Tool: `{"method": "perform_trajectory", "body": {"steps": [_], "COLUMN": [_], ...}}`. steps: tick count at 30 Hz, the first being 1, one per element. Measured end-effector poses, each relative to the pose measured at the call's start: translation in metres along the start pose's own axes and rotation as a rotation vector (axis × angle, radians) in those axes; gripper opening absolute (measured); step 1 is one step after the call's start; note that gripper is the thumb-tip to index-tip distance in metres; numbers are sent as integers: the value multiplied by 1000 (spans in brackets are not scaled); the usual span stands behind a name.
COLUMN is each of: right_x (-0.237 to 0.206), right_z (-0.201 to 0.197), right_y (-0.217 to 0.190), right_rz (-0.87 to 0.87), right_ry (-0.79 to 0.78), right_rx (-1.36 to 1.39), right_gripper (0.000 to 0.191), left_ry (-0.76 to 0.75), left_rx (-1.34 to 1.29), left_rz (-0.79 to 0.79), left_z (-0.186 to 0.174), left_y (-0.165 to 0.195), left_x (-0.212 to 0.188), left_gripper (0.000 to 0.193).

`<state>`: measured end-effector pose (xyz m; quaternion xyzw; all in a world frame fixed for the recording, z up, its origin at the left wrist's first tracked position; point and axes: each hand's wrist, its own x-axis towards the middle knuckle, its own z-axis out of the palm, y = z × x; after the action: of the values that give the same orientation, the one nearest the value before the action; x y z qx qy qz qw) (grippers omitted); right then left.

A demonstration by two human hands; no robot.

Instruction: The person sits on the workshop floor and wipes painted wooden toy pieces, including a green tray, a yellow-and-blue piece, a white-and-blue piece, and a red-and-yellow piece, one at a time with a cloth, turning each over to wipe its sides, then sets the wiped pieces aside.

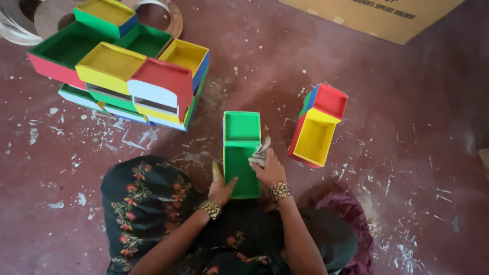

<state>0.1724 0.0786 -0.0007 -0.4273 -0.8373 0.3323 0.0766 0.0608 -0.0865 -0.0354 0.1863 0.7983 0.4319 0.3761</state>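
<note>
Fingers (230, 182) of the L hand (221, 189) curl over the near-left edge of the green tray (241, 153), thumb inside the wall, gripping it to steady it. Fingers of the R hand (269, 170) are bunched tight on a pale rag (261, 153), pinching it against the tray's right wall, about mid-length.

Tray lies on the floor (387, 153) right in front of the person, long axis running straight away from the body; a divider splits it into a far, squarer section and a near, longer one. Both hands sit at the near half, L on the left rim, R on the right rim, so neither is clearly nearer; the far section lies beyond both. Rag hand is slightly further up the tray than the L.

Rel. to the tray: a red/yellow box (318, 127) w/ a blue and green edge sits just to the right, apart from it, tilted. A stack of boxes (122, 71) in green, yellow, red, blue is up-left, well apart. Cardboard (377, 18) lies far up-right. Floor around the tray is dark red w/ white paint flecks. Gold bangles on both wrists; dark embroidered cloth over the lap, below the tray.
</note>
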Motion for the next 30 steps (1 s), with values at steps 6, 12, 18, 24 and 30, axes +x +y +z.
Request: {"method": "perform_trajectory", "body": {"steps": [6, 12, 18, 24, 30], "right_x": [-23, -49, -56, -21, 46], "right_z": [10, 15, -31, -78, -47], "right_y": [0, -6, -19, -12, -26], "right_rz": [154, 185, 194, -211, -353], "right_ry": [-222, -292, -501, -212, 107], "right_rx": [-512, -584, -579, -178, -143], "right_gripper": [54, 36, 42, 49, 56], "left_ry": [36, 122, 154, 95, 99], "left_rx": [-154, -137, -45, 44, 149], "left_rz": [123, 96, 168, 132, 36], "left_z": [12, 17, 20, 17, 18], "left_y": [-11, -12, -14, -12, -9], "left_x": [5, 3, 2, 0, 0], "left_gripper": [60, 60, 60, 62, 61]}}
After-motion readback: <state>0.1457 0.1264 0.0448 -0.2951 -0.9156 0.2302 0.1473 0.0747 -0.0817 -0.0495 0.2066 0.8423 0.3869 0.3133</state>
